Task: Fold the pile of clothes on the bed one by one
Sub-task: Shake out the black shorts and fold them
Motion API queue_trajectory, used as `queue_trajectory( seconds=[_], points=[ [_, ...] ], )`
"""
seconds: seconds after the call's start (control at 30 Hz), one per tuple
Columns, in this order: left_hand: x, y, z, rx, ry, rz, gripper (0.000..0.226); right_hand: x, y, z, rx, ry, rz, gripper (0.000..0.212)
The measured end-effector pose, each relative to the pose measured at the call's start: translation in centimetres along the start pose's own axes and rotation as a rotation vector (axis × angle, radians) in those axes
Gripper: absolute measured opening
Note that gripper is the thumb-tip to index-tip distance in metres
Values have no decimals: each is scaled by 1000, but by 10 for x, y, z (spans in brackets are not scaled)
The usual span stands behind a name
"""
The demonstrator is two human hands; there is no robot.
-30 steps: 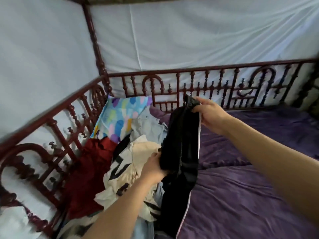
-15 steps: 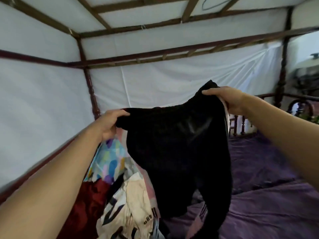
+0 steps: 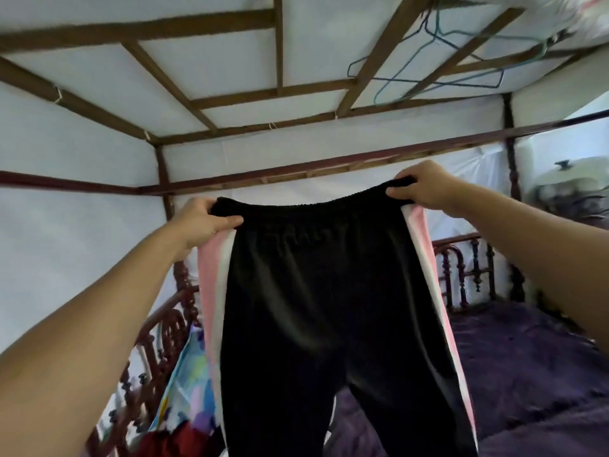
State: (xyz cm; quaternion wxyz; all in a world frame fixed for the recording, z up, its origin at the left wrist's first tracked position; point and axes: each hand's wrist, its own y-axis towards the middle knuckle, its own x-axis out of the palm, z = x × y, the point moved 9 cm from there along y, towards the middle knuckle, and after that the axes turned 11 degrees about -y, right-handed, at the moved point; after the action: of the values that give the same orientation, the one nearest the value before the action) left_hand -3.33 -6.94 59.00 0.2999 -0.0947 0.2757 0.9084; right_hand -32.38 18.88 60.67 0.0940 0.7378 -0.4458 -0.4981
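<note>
**Above a purple bed, black trousers go up by the waistband**

Over the bed, a person holds a pair of black trousers out at arm's length. The left hand and the right hand each grip one end of the elastic waistband, thumb in front and fingers hooked over the top. Held well apart, the hands pull the band taut, so the garment hangs flat with its pink and white side stripes at the outer edges. This looks like a way to straighten the trousers and line up the seams before a first fold, which has not yet begun.

Both trouser legs run off the lower edge of the view, so the hems cannot be seen. The hanging cloth also covers most of the pile. Only a red garment and a bright patterned cloth show at lower left, beside the carved wooden rail, and the number of pieces left cannot be told. Wire hangers rest on the canopy frame overhead. A pale, blurred shape at the far right is too unclear to name.
</note>
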Motion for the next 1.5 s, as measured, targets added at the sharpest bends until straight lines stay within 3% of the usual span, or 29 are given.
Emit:
queue_trajectory(
  seconds=[0.13, 0.27, 0.43, 0.57, 0.67, 0.8, 0.93, 1.13, 1.27, 1.5],
  points=[
    [-13, 14, -9, 61, 59, 72, 28, 0, -7, -13, -38, -122, -34, 15],
    [-24, 31, -9, 183, 270, 142, 18, 13, -23, -34, -73, -143, -120, 16],
    [-37, 76, -1, 232, 388, 242, 22, 35, -42, -52, -83, 93, -212, 16],
    [24, 99, -9, 232, 449, 168, 18, 49, -53, -13, 21, 256, -258, 14],
    [102, 105, -49, 161, 420, 76, 23, 62, -69, 60, 162, 233, -256, 17],
    [229, 101, -108, 85, 465, -69, 18, 79, -103, 179, 242, -134, -282, 28],
    [372, 95, -144, 108, 548, -208, 13, 93, -146, 304, 270, -373, -378, 22],
    [618, 91, -187, 45, 564, -422, 17, 85, -195, 521, 439, -400, -476, 12],
    [788, 81, -214, -39, 503, -572, 16, 73, -222, 670, 558, -424, -612, 22],
    [1028, 32, -252, -116, 412, -764, 14, 38, -291, 881, 789, -511, -730, 15]
  ],
)
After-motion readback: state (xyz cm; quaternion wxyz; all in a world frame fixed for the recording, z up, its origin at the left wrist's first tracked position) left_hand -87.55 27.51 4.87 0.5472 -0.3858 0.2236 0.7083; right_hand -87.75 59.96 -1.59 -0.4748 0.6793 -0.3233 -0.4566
